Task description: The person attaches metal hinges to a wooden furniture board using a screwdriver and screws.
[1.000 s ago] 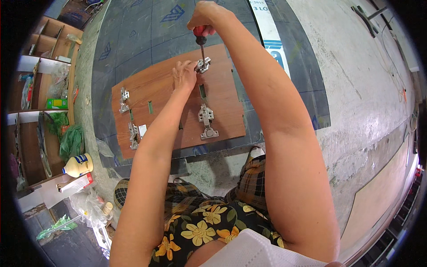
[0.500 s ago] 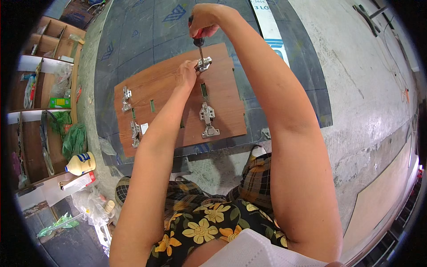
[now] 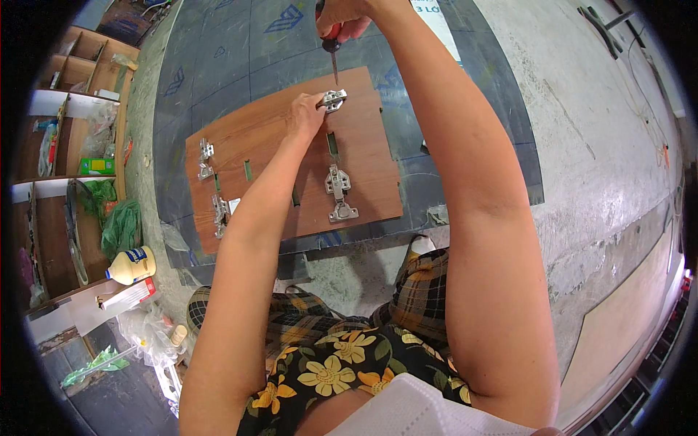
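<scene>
My right hand (image 3: 345, 17) grips a screwdriver (image 3: 331, 43) by its red and black handle, shaft pointing down. Its tip shows at the far edge of a metal cabinet hinge (image 3: 335, 99); whether it touches I cannot tell. With fingers closed at its left side, my left hand (image 3: 306, 115) holds that hinge on a brown wood-grain board (image 3: 269, 123). Nearer to me on the same board sits a second hinge (image 3: 339, 190), its arm toward me. Two more hinges, an upper one (image 3: 206, 158) and a lower one (image 3: 220, 214), lie along the left edge.
Under the board is a dark printed sheet (image 3: 494, 131) on the concrete floor (image 3: 582, 167). A wooden shelf unit (image 3: 80, 178) with bags and small items stands at left, beside a cream jug (image 3: 133, 266) and a green plastic bag (image 3: 122, 229). A pale panel lies at right.
My right hand has moved up and away, and the screwdriver's tip has lifted from the middle of the far hinge to its far edge. My left hand stays at the hinge.
</scene>
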Tool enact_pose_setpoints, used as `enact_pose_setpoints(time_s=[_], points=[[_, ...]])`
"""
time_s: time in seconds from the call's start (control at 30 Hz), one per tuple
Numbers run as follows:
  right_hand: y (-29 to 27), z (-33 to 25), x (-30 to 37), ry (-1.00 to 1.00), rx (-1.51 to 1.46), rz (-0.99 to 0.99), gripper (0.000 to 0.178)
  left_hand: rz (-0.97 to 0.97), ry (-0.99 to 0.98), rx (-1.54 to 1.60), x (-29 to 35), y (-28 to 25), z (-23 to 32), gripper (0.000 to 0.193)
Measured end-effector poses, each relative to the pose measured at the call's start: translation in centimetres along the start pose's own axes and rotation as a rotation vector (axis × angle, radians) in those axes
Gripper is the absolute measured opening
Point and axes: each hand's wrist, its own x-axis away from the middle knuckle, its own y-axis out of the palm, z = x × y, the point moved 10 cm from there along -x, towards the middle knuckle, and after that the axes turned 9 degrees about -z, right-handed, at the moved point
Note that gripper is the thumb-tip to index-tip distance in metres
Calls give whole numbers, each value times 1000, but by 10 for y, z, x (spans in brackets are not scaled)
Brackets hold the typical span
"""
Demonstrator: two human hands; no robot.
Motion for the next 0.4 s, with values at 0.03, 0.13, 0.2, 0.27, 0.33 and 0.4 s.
enact_pose_setpoints(time_s=[0.03,0.13,0.2,0.27,0.33,0.4], points=[[1,-1,2,-9,3,8,13,-19,-2,8,0,1,0,37],[4,-3,-5,-9,44,-10,14,-46,24,-1,-2,1,6,36],[6,2,-15,5,81,-38,14,-49,21,10,-4,1,12,35],[11,-2,-21,-10,106,-47,15,-52,6,14,0,1,9,35],[15,-4,-25,0,125,-52,15,-77,-37,12,1,4,4,35],[16,-5,-28,11,145,-54,16,-67,-26,-12,1,4,3,35]])
